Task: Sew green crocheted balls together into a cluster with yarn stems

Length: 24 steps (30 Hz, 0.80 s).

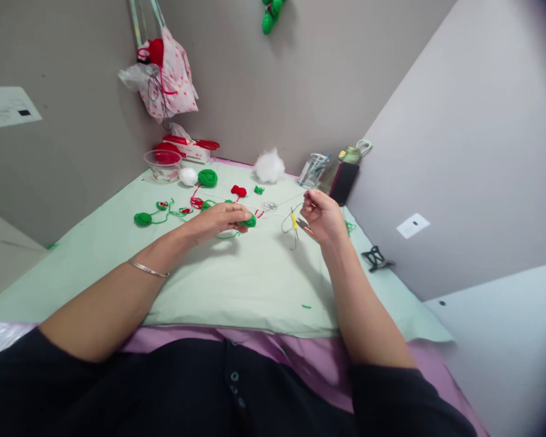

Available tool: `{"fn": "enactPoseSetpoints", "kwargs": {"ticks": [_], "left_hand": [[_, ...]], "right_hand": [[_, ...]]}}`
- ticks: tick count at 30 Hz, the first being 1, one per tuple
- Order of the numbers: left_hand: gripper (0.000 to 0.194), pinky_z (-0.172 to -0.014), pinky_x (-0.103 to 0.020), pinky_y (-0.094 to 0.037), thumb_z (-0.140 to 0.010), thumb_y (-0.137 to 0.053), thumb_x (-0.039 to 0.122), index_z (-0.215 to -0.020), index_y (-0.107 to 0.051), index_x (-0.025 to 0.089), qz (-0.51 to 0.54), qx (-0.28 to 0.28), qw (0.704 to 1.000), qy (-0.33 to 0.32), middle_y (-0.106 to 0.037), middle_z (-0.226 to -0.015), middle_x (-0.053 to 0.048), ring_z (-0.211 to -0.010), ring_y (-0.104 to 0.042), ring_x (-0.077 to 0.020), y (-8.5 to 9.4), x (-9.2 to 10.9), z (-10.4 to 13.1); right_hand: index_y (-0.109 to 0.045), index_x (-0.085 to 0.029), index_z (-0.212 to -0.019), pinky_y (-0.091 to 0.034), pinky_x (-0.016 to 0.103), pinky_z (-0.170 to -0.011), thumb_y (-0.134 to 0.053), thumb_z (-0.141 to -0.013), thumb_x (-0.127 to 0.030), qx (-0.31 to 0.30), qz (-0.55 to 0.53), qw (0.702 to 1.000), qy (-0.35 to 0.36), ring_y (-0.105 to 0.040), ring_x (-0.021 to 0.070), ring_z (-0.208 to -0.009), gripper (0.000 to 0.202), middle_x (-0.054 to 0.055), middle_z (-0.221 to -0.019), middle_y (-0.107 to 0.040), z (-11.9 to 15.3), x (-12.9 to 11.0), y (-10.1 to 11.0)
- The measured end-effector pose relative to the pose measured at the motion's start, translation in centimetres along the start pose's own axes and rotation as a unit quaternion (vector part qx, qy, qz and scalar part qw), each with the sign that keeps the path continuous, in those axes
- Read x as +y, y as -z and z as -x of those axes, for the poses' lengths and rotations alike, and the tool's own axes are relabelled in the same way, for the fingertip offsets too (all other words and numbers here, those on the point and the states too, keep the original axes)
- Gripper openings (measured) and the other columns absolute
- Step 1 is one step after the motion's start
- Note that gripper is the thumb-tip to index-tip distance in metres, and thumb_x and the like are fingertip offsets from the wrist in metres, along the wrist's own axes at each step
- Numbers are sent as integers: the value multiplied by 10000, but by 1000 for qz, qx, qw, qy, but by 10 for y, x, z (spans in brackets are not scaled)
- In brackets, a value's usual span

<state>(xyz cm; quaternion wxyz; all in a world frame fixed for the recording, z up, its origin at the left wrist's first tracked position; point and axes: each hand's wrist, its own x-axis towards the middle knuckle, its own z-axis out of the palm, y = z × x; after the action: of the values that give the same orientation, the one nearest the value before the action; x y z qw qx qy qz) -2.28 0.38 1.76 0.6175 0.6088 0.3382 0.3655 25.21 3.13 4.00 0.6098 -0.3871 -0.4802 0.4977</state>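
The small rounded green yarn piece (pixel 250 221), gripped by the left hand (pixel 218 220), lies leftward and apart from the right hand (pixel 322 217), whose fingers pinch a thin greyish strand (pixel 292 198).

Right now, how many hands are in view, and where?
2: the left hand, holding a small green piece, and the right hand, in a pinch, to its right over the table. None looks hidden.
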Motion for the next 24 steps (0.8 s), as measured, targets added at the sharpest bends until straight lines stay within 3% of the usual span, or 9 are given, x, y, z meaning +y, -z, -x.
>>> {"fn": "enactPoseSetpoints", "kwargs": {"ticks": [2, 5, 9, 12, 15, 19, 24], "left_hand": [[345, -970, -404, -493, -753, -791, 476, -861, -709, 158, 8, 6, 1000, -2, -674, -898, -43, -862, -659, -190, -1, 1, 1], [363, -989, -426, -508, -745, -816, 456, -944, -702, 174, 40, 23, 999, -11, -688, -900, -32, -865, -692, -186, -2, 1, 1], [408, -1003, -437, -517, -733, -850, 397, -1064, -712, 202, 38, 10, 999, -25, -722, -980, -44, -886, -714, -183, 0, -3, 0], [399, -1042, -437, -502, -741, -850, 361, -1092, -731, 215, 25, -4, 999, -42, -730, -1066, -64, -964, -711, -193, 2, -6, -2], [401, -1053, -446, -496, -747, -843, 343, -1110, -736, 212, 16, 4, 999, -46, -731, -1075, -68, -975, -707, -196, 4, -8, -3], [406, -1053, -428, -497, -752, -841, 335, -1126, -730, 220, 13, 11, 999, -46, -728, -1055, -46, -969, -705, -183, 5, -10, -4], [413, -1034, -426, -511, -755, -836, 354, -1127, -731, 210, 6, 20, 998, -52, -728, -1074, -57, -987, -699, -195, 5, -10, -4]], "right_hand": [[-657, -172, -772, -379, 199, -494, -750, -773, -363, -10, 49, 999, 8, -449, 59, -526, 213, -28, -643, -532, 1, 2, 0], [-684, -182, -954, -361, 221, -504, -677, -817, -329, 16, 142, 987, 78, -451, 77, -533, 201, -33, -648, -551, 2, 3, 0], [-610, -226, -1135, -379, 250, -533, -639, -840, -301, 11, 209, 967, 148, -459, 106, -539, 305, -49, -640, -571, 7, 5, -7], [-618, -219, -990, -411, 266, -568, -627, -867, -320, -39, 235, 959, 152, -488, 112, -563, 159, -29, -664, -595, 18, 6, -20], [-668, -211, -847, -451, 294, -653, -659, -875, -311, -81, 295, 930, 203, -550, 142, -693, 104, 17, -777, -626, 32, 6, -34], [-750, -232, -874, -448, 308, -691, -678, -894, -269, -132, 372, 879, 268, -556, 151, -735, 83, 29, -844, -599, 46, 7, -44], [-756, -229, -885, -428, 302, -675, -648, -921, -242, -165, 418, 851, 274, -535, 135, -664, 115, 17, -793, -583, 50, 8, -46]]}}
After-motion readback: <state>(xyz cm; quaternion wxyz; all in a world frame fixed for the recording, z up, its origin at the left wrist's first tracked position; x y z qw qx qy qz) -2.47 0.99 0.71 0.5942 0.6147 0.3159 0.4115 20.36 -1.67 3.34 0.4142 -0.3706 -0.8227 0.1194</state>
